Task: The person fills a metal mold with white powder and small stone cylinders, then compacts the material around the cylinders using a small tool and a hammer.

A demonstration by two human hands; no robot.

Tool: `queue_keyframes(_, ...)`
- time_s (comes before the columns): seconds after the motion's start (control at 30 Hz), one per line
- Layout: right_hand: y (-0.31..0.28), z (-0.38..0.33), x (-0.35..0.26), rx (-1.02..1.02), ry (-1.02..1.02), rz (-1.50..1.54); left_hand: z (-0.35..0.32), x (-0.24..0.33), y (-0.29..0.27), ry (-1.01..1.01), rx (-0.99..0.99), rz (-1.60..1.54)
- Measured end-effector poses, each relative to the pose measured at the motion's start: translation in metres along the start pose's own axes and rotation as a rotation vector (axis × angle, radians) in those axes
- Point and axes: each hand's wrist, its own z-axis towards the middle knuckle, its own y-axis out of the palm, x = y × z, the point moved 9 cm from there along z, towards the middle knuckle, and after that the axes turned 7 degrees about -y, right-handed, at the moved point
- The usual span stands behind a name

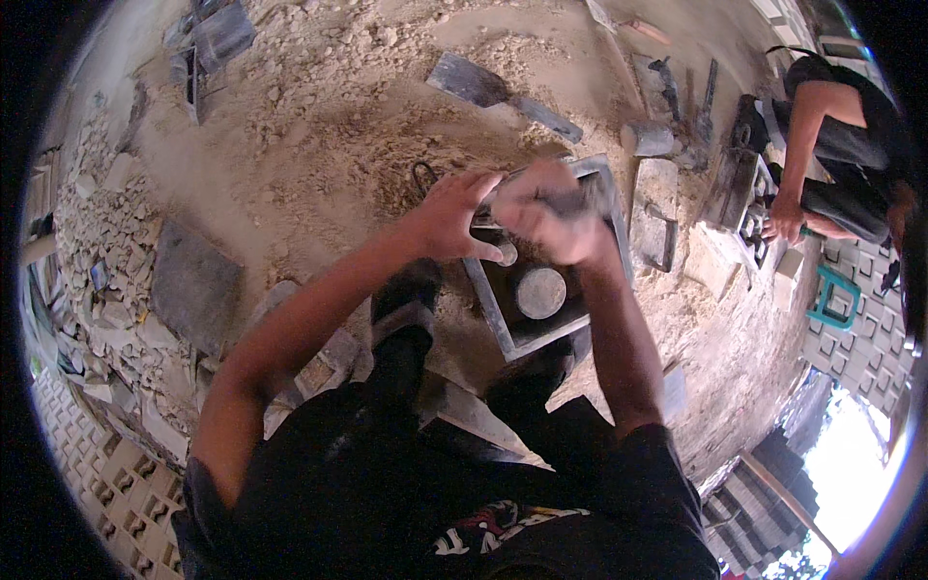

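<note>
The person stands bent over a square dark metal mould (pixel 527 319) that lies on the sandy ground (pixel 319 135), just under both hands and between the two dark boots (pixel 406 309).

The left hand (pixel 454 215) is spread, fingers splayed, pressing on the mould's far rim. That looks like a bracing hold, keeping the frame from shifting while the other hand works.

The right hand (pixel 551 215) is closed in a fist around a dark handle-like tool (pixel 580 198), blurred by motion, so its exact kind cannot be told. It sits just beside the left hand, over the same far edge of the mould.

Below the hands, inside the mould, a round grey core (pixel 540 293) stands upright near the middle, with a smaller round one (pixel 506 254) closer to the left hand's fingertips. They probably shape the holes in a cast block.

Beyond the hands a flat trowel-like blade (pixel 493 92) lies on the sand. To the right of the right hand, well apart, another person (pixel 836 145) crouches over a similar mould (pixel 744 208). Patterned vent blocks (pixel 870 329) are laid out farther right.
</note>
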Motion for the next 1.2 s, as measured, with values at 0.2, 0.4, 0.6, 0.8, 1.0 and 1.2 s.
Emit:
queue_keyframes(0.2, 0.034, 0.014, -0.025, -0.317, -0.223, -0.313, 0.011, -0.016, 0.009, -0.17, -0.101, -0.234)
queue_keyframes(0.4, 0.021, 0.004, -0.021, -0.152, -0.181, -0.23, 0.013, 0.014, -0.021, 0.074, -0.056, -0.168)
queue_keyframes(0.6, -0.015, -0.009, -0.008, 0.019, 0.006, -0.117, 0.013, 0.033, -0.026, 0.145, -0.038, -0.046)
queue_keyframes(0.8, -0.043, -0.032, -0.005, 0.132, 0.131, -0.541, 0.014, 0.027, -0.019, 0.093, 0.006, -0.149)
queue_keyframes(1.0, -0.053, -0.048, -0.01, 0.555, -0.036, -0.426, 0.022, 0.012, -0.013, -0.127, 0.13, 0.162)
queue_keyframes(1.2, -0.059, -0.073, -0.002, 1.025, -0.056, -0.216, 0.028, 0.005, -0.005, -0.238, 0.041, 0.124)
